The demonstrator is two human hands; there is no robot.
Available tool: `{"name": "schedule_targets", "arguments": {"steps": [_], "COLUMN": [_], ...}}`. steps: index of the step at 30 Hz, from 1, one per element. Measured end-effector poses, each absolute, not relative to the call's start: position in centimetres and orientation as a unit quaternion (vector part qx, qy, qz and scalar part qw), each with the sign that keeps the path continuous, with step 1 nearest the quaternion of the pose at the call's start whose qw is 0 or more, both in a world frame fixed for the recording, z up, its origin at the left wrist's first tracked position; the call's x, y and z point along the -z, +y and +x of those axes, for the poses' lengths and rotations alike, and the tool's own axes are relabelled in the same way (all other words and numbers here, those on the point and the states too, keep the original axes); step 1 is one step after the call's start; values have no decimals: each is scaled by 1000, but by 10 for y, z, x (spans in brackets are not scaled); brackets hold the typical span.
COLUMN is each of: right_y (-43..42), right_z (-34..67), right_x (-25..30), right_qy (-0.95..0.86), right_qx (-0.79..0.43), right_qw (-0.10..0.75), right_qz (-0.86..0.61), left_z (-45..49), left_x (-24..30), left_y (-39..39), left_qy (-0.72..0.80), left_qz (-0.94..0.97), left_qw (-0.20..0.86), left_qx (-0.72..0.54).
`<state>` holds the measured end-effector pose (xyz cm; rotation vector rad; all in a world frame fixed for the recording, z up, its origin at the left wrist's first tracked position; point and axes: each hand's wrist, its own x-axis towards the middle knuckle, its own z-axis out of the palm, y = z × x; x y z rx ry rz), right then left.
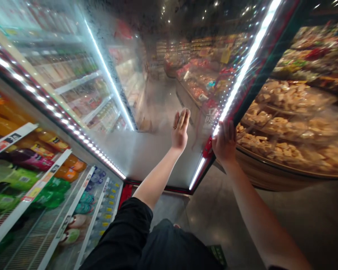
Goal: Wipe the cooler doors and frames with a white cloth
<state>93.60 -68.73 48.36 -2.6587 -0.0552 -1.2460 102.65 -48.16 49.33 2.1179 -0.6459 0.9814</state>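
Note:
A glass cooler door [157, 157] with lit strips along its frame stands swung open in front of me. My left hand [181, 129] is raised before the glass, fingers stretched out, with nothing in it; whether the palm touches the pane I cannot tell. A ring shows on one finger. On the right, my right hand [224, 144] grips the dark outer edge of the door, beside its bright light strip [249, 60]. The fingertips there are partly blurred.
At left, the cooler's shelves [59, 225] hold several rows of drinks, with orange bottles [5, 116] and green bottles [52, 191]. A rounded display stand [284, 168] piled with packaged food is close behind the door at right. Grey floor [228, 221] lies below.

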Motion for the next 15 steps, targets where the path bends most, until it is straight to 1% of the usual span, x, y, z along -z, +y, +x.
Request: {"name": "schedule_targets", "arguments": {"steps": [3,6,8,10,12,15], "right_y": [-691,-696,-698,-699,-700,-703], "right_z": [939,941,941,939,937,933], "right_x": [-479,-476,-475,-475,-475,-473], "right_qy": [-20,-13,-10,-3,7,3], "right_qx": [430,429,433,439,440,445], "right_qw": [108,111,112,114,116,106], "right_qz": [-896,-896,-894,-891,-890,-889], "left_z": [1020,1019,1023,1026,1027,1021], "left_x": [-497,-486,-479,-477,-482,-496], "left_y": [-480,-456,-438,-430,-440,-478], "left_qy": [-360,-447,-447,-416,-390,-415], "left_qz": [817,809,812,818,817,799], "left_qw": [297,252,245,257,272,261], "left_qx": [-338,-286,-283,-304,-327,-349]}}
